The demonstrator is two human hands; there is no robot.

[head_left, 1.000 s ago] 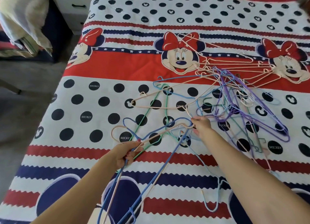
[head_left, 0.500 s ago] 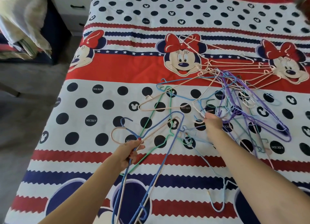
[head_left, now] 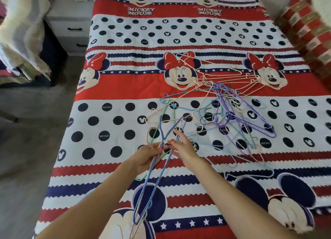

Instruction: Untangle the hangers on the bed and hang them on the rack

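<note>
Nearest the camera, two bare forearms reach out over the bed (head_left: 111,149). The left hand (head_left: 148,156) has its fingers curled around a small bunch of hangers: one blue hanger (head_left: 143,199) whose long triangle hangs back toward the body, one pale pink hanger (head_left: 149,131) and one green hanger (head_left: 155,133), their hooks rising just past the fingertips. The right hand (head_left: 182,149) is just beside the left, its fingers straight and spread, the tips touching the blue wire near the bunch; it grips nothing that can be made out.

Beyond the hands lies the tangled pile of hangers (head_left: 231,117) on the cartoon-print bedcover: purple, light blue, green and pale pink wires crossing one another, too knotted to count exactly, though several of each colour show. At its far edge a separate cluster of pink hangers (head_left: 232,77) lies on the red stripe.

Farther off, one white drawer chest (head_left: 71,27) stands left of the bed, and one red patterned pillow (head_left: 308,34) sits at the far right.
</note>
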